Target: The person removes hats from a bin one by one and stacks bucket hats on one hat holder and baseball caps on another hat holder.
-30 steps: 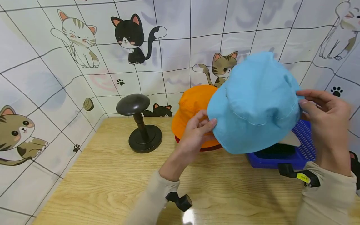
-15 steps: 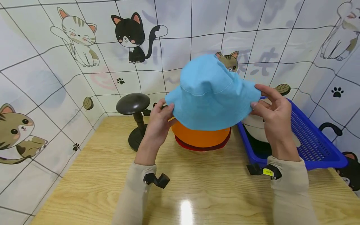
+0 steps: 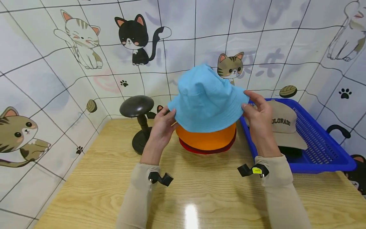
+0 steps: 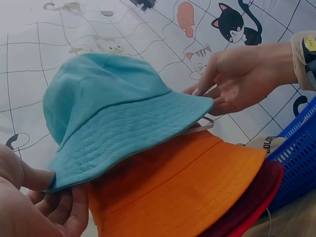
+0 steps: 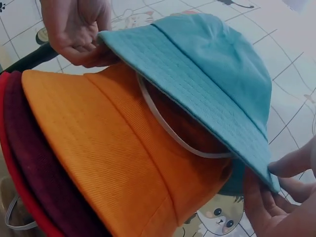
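Note:
A light blue bucket hat (image 3: pixel 207 101) is held by its brim between both hands, close over an orange bucket hat (image 3: pixel 207 140). My left hand (image 3: pixel 161 128) pinches the brim's left side, thumb on top. On the other side my right hand (image 3: pixel 259 119) pinches the brim between thumb and fingers. Beneath the orange hat, a dark maroon hat (image 5: pixel 47 168) and a red hat (image 5: pixel 12 153) show as stacked brims in the right wrist view. A white elastic cord (image 5: pixel 170 131) hangs from under the blue brim, against the orange crown.
Left of the stack stands a black hat stand (image 3: pixel 137 108) with a domed top. At the right, a blue plastic basket (image 3: pixel 328 167) holds a beige cap (image 3: pixel 281 122) lettered COLORADO and something dark below it. Cat-print sheeting (image 3: pixel 183 41) covers the walls behind the wooden table (image 3: pixel 200 190).
Both hands have carried the blue hat leftward from beside the basket to over the orange hat, then lowered it slightly. The right hand has come in closer to the left.

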Action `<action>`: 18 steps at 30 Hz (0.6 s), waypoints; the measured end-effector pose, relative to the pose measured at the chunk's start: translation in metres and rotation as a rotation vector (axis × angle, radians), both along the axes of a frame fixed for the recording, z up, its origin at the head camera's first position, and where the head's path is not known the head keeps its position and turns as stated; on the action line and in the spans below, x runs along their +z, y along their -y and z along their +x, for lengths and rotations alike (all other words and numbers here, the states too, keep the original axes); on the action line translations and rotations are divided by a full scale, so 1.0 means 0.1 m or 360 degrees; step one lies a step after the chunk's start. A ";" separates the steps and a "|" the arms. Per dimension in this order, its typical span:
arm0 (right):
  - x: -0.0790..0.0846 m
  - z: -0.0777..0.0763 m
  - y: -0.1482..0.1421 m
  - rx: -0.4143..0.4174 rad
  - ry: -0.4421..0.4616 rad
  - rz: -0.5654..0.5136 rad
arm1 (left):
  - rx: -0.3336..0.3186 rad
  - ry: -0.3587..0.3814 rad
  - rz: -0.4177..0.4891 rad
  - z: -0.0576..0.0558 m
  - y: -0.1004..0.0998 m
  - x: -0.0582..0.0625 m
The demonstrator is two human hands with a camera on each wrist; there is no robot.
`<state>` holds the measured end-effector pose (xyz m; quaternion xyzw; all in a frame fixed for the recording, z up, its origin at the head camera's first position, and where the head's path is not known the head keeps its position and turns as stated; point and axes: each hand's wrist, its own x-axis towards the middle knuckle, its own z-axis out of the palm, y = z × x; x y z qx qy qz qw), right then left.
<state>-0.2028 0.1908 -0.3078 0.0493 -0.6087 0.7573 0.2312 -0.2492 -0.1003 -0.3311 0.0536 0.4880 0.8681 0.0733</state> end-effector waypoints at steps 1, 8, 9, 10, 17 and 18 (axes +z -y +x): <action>-0.01 -0.01 0.00 0.0005 0.0044 0.0014 | 0.0002 0.0009 0.0004 -0.01 -0.01 -0.01; -0.06 -0.03 -0.02 0.0047 0.0331 0.0219 | 0.0010 0.0031 -0.0010 -0.03 -0.05 -0.05; -0.06 -0.03 -0.02 0.0046 0.0355 0.0240 | 0.0013 0.0033 -0.0018 -0.03 -0.05 -0.05; -0.07 -0.03 -0.03 0.0050 0.0371 0.0260 | 0.0018 0.0034 -0.0026 -0.02 -0.05 -0.05; -0.08 -0.03 -0.07 0.0107 0.0423 0.0274 | 0.0041 0.0079 -0.0030 -0.01 -0.03 -0.07; -0.08 -0.03 -0.08 0.0115 0.0432 0.0274 | 0.0046 0.0096 -0.0020 -0.01 -0.03 -0.07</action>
